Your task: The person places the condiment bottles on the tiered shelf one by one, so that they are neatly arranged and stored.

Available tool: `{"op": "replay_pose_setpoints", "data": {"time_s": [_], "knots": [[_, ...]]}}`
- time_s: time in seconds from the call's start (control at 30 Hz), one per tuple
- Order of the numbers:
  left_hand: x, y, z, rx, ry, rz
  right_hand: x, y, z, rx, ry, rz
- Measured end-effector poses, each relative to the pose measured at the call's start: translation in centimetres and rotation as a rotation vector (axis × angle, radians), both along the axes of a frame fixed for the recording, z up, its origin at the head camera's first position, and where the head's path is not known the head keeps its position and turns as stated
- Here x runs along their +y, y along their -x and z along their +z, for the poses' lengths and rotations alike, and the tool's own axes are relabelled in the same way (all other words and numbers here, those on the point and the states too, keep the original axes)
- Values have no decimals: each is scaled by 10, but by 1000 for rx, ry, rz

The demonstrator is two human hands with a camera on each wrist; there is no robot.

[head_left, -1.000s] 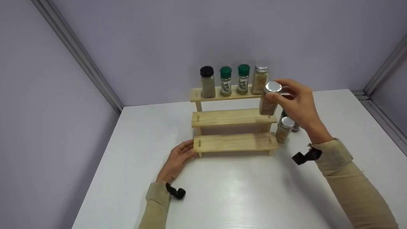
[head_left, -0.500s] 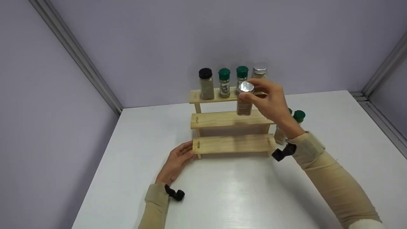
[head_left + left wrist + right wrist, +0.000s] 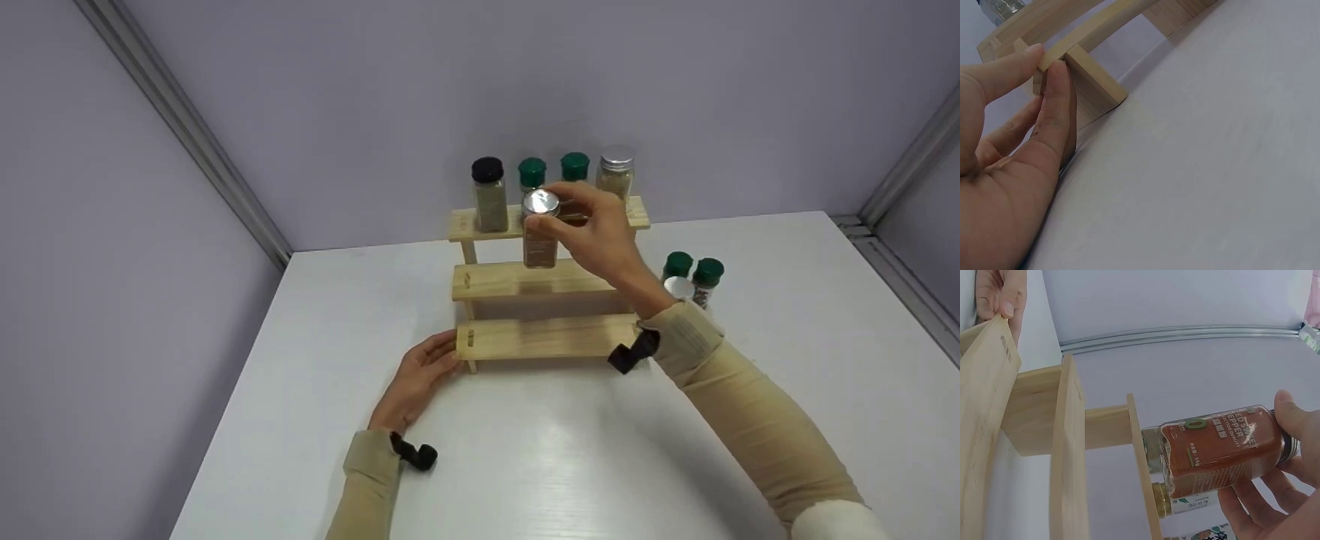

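My right hand (image 3: pixel 600 232) pinches a silver-lidded jar (image 3: pixel 540 244) near its lid, upright above the middle shelf (image 3: pixel 495 280) of a three-step wooden rack. In the right wrist view the jar (image 3: pixel 1219 447) shows red-brown powder and a "pepper" label, between thumb and fingers of the hand (image 3: pixel 1292 495). My left hand (image 3: pixel 411 382) holds the left end of the bottom shelf (image 3: pixel 555 339); the left wrist view shows that hand (image 3: pixel 1016 163) with thumb above and fingers under and beside the shelf end (image 3: pixel 1061 50).
On the top shelf (image 3: pixel 640 213) stand a black-capped jar (image 3: pixel 491 202), two green-capped jars (image 3: pixel 532 171) and a silver-lidded jar (image 3: pixel 616 174). Right of the rack, two green-capped jars (image 3: pixel 708 273) and a silver-lidded one (image 3: pixel 679 288) stand on the white table (image 3: pixel 510 465).
My right hand has carried the jar leftward from the rack's right end to left of its middle. My left hand has stayed at the bottom shelf's left end.
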State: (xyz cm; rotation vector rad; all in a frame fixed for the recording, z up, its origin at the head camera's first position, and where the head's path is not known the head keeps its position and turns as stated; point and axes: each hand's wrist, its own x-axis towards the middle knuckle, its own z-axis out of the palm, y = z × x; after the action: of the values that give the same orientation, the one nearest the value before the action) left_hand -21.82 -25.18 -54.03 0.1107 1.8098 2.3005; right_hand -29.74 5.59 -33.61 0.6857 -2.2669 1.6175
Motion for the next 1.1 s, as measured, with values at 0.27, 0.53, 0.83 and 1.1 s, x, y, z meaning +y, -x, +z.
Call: {"op": "replay_pose_setpoints", "data": {"time_s": [0.27,0.53,0.83,1.1], "knots": [[-4,-3,3,-10,-5,18,-24,4,-2,-39,7,47],[-2,-1,2,3,0,1,-39,10,-12,-59,0,58],[-3,1,2,17,-5,5,-60,13,-27,-83,3,77],[-1,1,2,14,13,-8,-71,12,-38,-124,-22,47]]}}
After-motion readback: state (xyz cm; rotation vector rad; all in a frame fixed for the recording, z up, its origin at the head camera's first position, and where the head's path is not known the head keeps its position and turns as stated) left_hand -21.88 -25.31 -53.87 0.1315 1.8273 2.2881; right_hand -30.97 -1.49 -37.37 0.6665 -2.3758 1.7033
